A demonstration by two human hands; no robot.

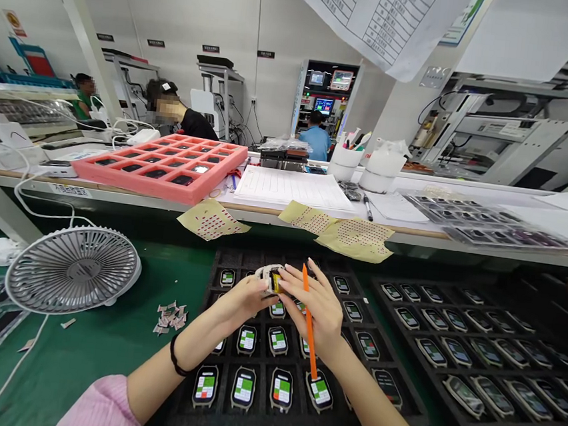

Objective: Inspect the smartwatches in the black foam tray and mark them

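Note:
My left hand (248, 295) is closed round a small open watch case (272, 277), a yellow part showing inside it. An orange pointed stick (309, 329) is held in my right hand (323, 314), slanting between the fingers. The fingertips of that same hand touch the case near the yellow part. Beneath both hands lies a black foam tray (253, 424) with several smartwatches in its pockets. One lit smartwatch (319, 392) sits under the lower end of the stick. My hands and forearms hide part of the tray.
A second black tray of watches (434, 321) lies to the right. On the left are a grey fan (75, 270), a pile of small strips (171, 318) and clear trays. The shelf ahead holds a pink foam tray (160, 191) and papers (291, 187). Yellow dotted sheets (213, 219) overhang its edge.

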